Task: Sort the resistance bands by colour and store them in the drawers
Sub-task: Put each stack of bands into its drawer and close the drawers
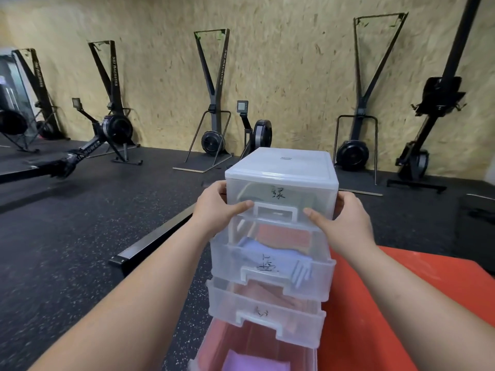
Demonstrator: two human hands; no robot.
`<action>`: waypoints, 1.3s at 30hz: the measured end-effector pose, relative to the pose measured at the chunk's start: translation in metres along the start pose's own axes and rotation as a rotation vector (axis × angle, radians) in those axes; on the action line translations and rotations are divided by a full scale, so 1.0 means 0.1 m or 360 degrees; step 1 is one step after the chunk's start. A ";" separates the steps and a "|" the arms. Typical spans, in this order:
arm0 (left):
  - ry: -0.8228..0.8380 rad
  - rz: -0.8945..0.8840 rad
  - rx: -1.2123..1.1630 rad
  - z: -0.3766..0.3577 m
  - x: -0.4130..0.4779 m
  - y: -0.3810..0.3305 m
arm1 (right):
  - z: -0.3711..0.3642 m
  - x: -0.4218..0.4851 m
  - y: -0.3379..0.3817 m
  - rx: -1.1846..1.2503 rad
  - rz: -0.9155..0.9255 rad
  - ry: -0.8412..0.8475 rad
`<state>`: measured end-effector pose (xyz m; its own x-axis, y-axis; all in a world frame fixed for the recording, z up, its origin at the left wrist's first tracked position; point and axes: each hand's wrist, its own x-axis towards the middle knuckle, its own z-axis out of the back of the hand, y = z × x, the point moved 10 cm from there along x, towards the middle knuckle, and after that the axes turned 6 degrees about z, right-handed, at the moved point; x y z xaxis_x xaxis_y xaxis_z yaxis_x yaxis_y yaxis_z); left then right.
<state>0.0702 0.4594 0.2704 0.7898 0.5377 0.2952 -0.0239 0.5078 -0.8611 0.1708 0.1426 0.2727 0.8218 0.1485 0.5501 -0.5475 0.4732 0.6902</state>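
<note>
The left grip point(214, 207) and the right grip point(345, 218) each hold one side of the clear drawer unit point(281, 162). Both thumbs press flat on the front of the top drawer point(278, 195). That drawer looks shut or nearly shut, and something green shows dimly inside. The three drawers under it stick out. A blue band point(267, 255) lies in the second drawer point(316, 287), and a purple band point(254, 362) lies in the bottom drawer point(211, 344).

I think the unit could tip toward the person, because the open drawers pull its weight to the front. A hard push could also make it slide, since it seems to stand near the edge of the red table point(401, 303).

The floor point(80, 236) is black, speckled rubber. The wall point(281, 62) is rough wood board. Tall ski machines point(213, 103) and rowing machines point(112, 129) stand along it.
</note>
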 end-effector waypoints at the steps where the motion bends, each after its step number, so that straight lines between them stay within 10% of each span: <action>1: 0.0012 -0.0008 0.0029 0.00 0.00 -0.03 | 0.02 0.00 0.02 -0.0028 -0.0010 0.0013; 30: 0.0504 0.0265 -0.0357 -0.13 -0.84 0.99 | -0.32 -0.98 -0.68 0.0469 -0.0103 0.0670; 39: 0.0395 0.0196 -0.0322 -0.37 -0.54 0.93 | -0.40 -0.73 -0.78 0.0375 -0.0036 0.0295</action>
<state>0.0480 0.4532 0.1590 0.9142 0.3937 0.0958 -0.0256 0.2920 -0.9561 0.1600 0.1297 0.1602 0.8372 0.3065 0.4530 -0.5324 0.2668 0.8034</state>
